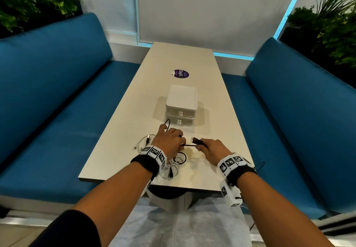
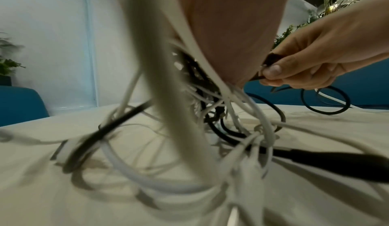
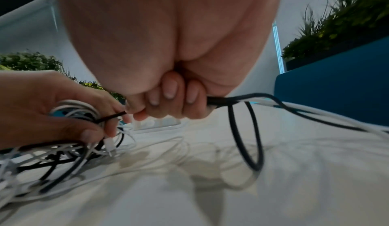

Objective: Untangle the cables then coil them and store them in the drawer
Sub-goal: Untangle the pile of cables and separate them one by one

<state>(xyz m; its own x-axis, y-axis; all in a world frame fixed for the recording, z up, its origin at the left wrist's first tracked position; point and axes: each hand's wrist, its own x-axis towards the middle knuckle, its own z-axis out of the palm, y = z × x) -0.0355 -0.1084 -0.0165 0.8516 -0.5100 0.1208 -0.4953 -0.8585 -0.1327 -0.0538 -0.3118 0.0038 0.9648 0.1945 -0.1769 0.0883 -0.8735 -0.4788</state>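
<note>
Booth table (image 1: 192, 58), drawers (image 1: 181, 112) far | left hand (image 1: 169, 142) clutches tangle (image 1: 173, 167) | right hand (image 1: 212, 150) pinches black cable (image 1: 189, 145) | draw it right slowly, ease snags

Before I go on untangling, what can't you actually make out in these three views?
- How many cables there are: head view, the left hand and wrist cover the pile.
- How the knot runs: left wrist view, blurred white loops block it.
- What's in the drawers: both shut.
- Plug type in the right hand: too small; right wrist view hides it behind fingers.
</note>
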